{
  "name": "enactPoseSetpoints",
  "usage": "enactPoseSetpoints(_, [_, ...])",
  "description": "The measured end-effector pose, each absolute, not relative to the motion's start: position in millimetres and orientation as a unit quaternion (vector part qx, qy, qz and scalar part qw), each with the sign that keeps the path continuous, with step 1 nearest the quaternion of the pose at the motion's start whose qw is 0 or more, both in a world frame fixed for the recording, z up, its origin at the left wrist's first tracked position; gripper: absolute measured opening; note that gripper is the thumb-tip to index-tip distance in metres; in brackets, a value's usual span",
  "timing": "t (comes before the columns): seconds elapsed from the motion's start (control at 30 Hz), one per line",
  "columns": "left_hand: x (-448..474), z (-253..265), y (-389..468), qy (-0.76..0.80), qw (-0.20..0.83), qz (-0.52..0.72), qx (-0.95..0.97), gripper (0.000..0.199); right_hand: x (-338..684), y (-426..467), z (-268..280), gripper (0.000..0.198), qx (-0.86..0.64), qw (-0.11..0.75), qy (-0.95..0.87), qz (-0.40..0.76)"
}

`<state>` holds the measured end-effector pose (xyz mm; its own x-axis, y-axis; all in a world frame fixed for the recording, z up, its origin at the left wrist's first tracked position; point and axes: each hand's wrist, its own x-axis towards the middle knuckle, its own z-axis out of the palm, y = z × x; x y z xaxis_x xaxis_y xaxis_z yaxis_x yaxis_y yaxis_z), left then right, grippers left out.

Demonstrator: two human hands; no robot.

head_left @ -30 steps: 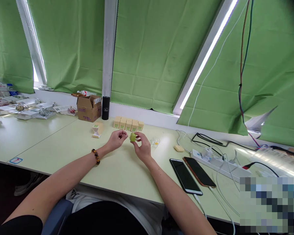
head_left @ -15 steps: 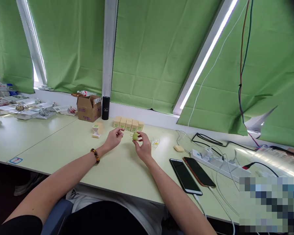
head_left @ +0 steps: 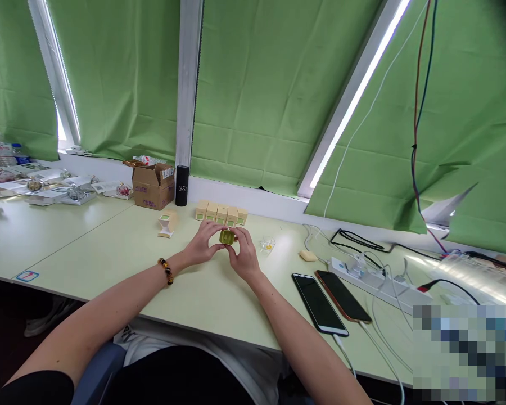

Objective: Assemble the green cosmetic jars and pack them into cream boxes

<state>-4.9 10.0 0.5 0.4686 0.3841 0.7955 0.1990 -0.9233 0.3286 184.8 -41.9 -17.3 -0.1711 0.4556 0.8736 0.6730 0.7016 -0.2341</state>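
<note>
Above the table, a small green case (head_left: 226,237) is held with its hollow side turned towards me. My left hand (head_left: 203,243) grips its left edge between thumb and fingers. On the opposite edge sit the fingertips of my right hand (head_left: 243,253). Behind the hands stands a row of several small tan boxes (head_left: 221,214) with green windows. One more tan box (head_left: 167,223), its flap open, lies to the left. Right of my right hand is a clear plastic piece (head_left: 267,244) with a small yellow spot.
Two phones (head_left: 319,304) with cables lie at the right, beside a white power strip (head_left: 377,284). A cream-coloured small case (head_left: 308,256) sits near them. Further left are a cardboard box (head_left: 153,187), a black tumbler (head_left: 182,186) and several packaged items (head_left: 73,194).
My left hand has moved right and now grips the green case together with my right hand. The case has shifted slightly left and turned, showing its hollow inside.
</note>
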Motion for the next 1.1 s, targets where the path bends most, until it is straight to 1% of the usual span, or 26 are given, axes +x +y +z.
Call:
enactPoseSetpoints(0.13, [-5.6,0.4,11.9,0.168,0.094,0.504,0.842,0.041,187.1,-39.1,-19.0,0.044,-0.352,0.526,-0.765,-0.116])
enactPoseSetpoints(0.2, [-6.0,0.9,11.8,0.165,0.096,0.510,0.839,0.041,188.8,-37.9,-19.2,0.040,-0.345,0.526,-0.766,-0.132])
enactPoseSetpoints(0.3, [-6.0,1.6,11.0,0.163,0.095,0.518,0.834,0.042,190.3,-38.1,-16.9,0.029,-0.340,0.513,-0.772,-0.161])
enactPoseSetpoints(0.37, [-5.7,1.9,10.4,0.162,0.090,0.522,0.832,0.042,190.6,-39.2,-14.8,0.025,-0.342,0.505,-0.773,-0.171])
enactPoseSetpoints(0.93, [-6.2,-1.2,12.2,0.149,0.050,0.536,0.829,0.042,186.9,-39.8,-12.1,0.029,-0.341,0.485,-0.785,-0.181])
enactPoseSetpoints(1.1, [-6.6,-1.9,13.3,0.146,0.048,0.539,0.828,0.042,187.0,-39.0,-13.2,0.028,-0.344,0.485,-0.783,-0.184])
